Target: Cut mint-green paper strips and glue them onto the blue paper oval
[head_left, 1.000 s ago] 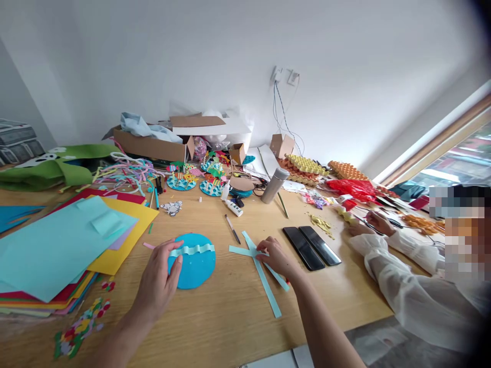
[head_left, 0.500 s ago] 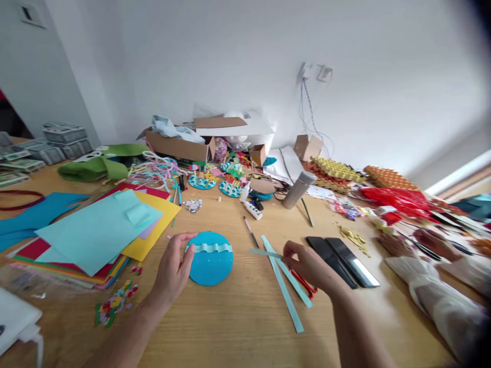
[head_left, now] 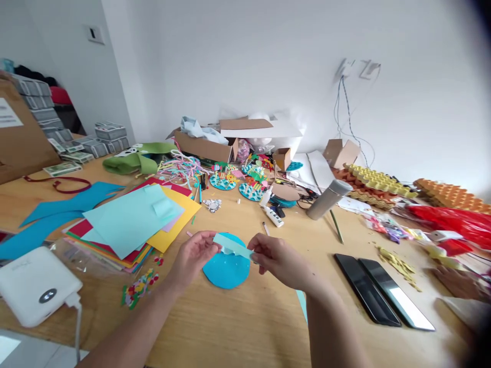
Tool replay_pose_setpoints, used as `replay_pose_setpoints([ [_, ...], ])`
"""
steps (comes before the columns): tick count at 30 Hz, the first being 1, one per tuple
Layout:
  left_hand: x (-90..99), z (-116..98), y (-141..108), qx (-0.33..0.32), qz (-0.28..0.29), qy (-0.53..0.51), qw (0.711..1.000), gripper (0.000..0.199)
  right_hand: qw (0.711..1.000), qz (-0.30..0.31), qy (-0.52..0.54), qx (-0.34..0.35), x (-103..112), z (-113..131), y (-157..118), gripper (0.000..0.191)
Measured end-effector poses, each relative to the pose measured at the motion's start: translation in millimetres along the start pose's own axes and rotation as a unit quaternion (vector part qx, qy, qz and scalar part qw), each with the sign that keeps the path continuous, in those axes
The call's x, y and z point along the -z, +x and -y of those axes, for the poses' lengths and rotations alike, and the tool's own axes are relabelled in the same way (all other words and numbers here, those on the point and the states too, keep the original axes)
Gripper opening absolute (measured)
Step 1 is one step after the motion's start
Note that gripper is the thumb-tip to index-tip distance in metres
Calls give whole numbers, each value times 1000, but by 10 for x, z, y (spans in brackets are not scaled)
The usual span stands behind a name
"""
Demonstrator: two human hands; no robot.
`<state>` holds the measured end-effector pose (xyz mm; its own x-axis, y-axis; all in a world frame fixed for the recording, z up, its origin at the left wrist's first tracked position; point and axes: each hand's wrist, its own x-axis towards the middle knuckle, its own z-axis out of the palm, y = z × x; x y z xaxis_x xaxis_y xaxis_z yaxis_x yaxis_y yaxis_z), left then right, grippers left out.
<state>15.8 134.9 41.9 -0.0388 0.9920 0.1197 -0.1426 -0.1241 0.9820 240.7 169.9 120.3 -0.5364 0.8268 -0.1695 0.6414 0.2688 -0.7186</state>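
Observation:
A short light-teal paper strip (head_left: 233, 244) is stretched between my two hands, above a blue paper disc (head_left: 226, 273). My left hand (head_left: 195, 258) pinches the strip's left end, and my right hand (head_left: 278, 260) grips its right end. Below the held strip, part of a wavy strip on the disc shows; the rest is covered. Small pale dots mark the disc's surface. Another light-teal strip (head_left: 302, 305) lies on the table, mostly hidden behind my right forearm. The scissors are out of sight behind that arm.
Stacked coloured paper (head_left: 134, 220) and small paper cutouts (head_left: 140, 289) lie left, near a white power bank (head_left: 38, 286). Glue bottles (head_left: 274, 215), a grey flask (head_left: 329, 200) and decorated discs stand behind. Two black phones (head_left: 368, 289) lie right, near another person's hand (head_left: 456, 281).
My right hand has brought the short strip left, over the disc. My left hand has moved from the disc's edge to the strip's left end. The view has turned left.

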Motion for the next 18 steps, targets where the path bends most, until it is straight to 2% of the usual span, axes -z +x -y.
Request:
replay_pose_setpoints([
  [3,27,31,31,17,-28,5,999,31,1000,23,-14,6,-41,-8,105,8],
  [5,39,38,52,20,-38,4,999,26,999,32,-19,2,-48,-9,151,8],
  [9,34,12,73,33,-47,7,998,26,998,25,-53,-10,-30,45,240,15],
  [15,48,28,82,53,-41,36,997,29,987,14,-159,13,-9,257,355,21],
  [18,105,88,120,64,-29,66,995,28,986,13,-167,14,0,303,388,15],
])
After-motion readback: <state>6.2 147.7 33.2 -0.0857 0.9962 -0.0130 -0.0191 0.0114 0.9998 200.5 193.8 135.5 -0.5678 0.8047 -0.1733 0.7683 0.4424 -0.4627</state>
